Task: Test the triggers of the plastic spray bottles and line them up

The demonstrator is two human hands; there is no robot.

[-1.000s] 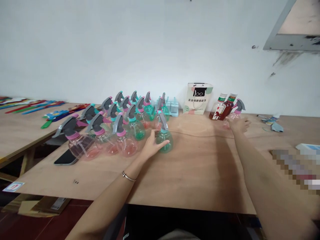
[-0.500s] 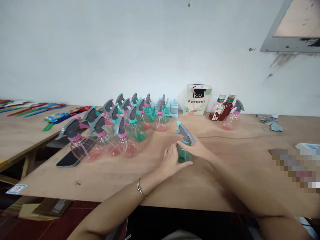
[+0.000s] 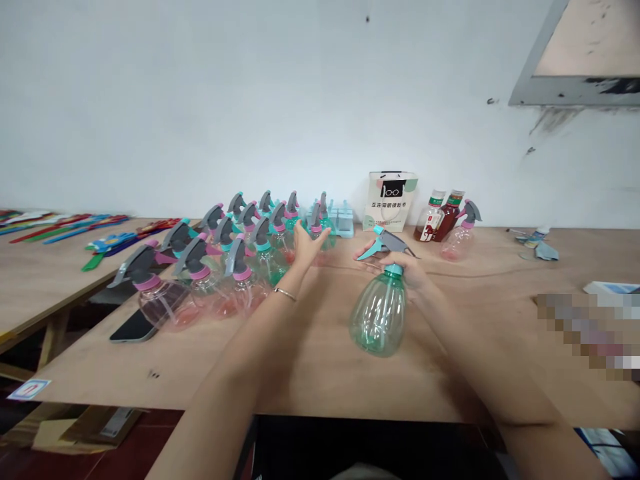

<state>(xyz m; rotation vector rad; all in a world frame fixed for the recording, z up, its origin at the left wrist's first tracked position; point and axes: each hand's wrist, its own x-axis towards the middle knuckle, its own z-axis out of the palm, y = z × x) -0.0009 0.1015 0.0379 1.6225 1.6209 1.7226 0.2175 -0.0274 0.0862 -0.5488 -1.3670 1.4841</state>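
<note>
My right hand [image 3: 407,265] grips a green spray bottle [image 3: 379,317] round its neck, just under the grey and turquoise trigger head. The bottle is slightly tilted, and I cannot tell whether its base touches the table. My left hand [image 3: 309,247] reaches forward to a pink spray bottle [image 3: 316,217] in the back of the group. Its thumb and fingers are apart on either side of that bottle, whose lower body is mostly hidden behind the hand. More pink and green spray bottles [image 3: 270,257] with grey heads stand close to the left of my left hand.
A paper bag [image 3: 390,203] stands by the wall, with two label-bearing bottles [image 3: 436,217] and another pink spray bottle [image 3: 457,241] to its right. A phone [image 3: 133,328] lies at the left of the wooden table [image 3: 320,373]. Colourful strips [image 3: 100,223] cover a side table.
My left hand has left the green spray bottle and moved forward to the pink one. My right hand has turned the green bottle, now holding it by the neck with its body in plain view.
</note>
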